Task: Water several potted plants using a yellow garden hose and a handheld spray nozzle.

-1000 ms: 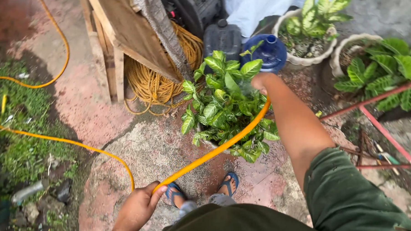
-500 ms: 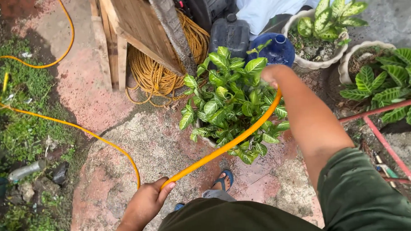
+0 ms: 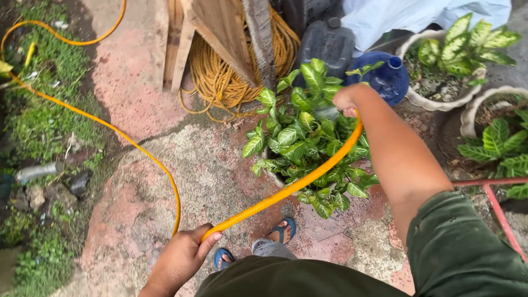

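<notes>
A yellow garden hose [image 3: 286, 190] runs from the grass at the left, through both of my hands, to a leafy green potted plant [image 3: 302, 138]. My left hand [image 3: 181, 260] grips the hose low at the front, near my feet in blue sandals [image 3: 284, 230]. My right hand [image 3: 347, 99] is closed around the hose's end directly above the plant's leaves, and a thin stream of water falls from it onto them. The pot itself is mostly hidden under foliage.
A coil of yellow rope [image 3: 225, 77] lies under a wooden frame [image 3: 213, 24] behind the plant. A dark jerrycan [image 3: 326, 45] and a blue jug [image 3: 386, 79] stand behind the plant. Two white pots with plants [image 3: 454, 55] [image 3: 510, 139] sit at the right. A red metal bar [image 3: 496, 203] crosses there. Grass and stones border the left.
My right hand has slid left and nearer over the plant with the hose end. My left hand stays on the hose. The view has shifted slightly.
</notes>
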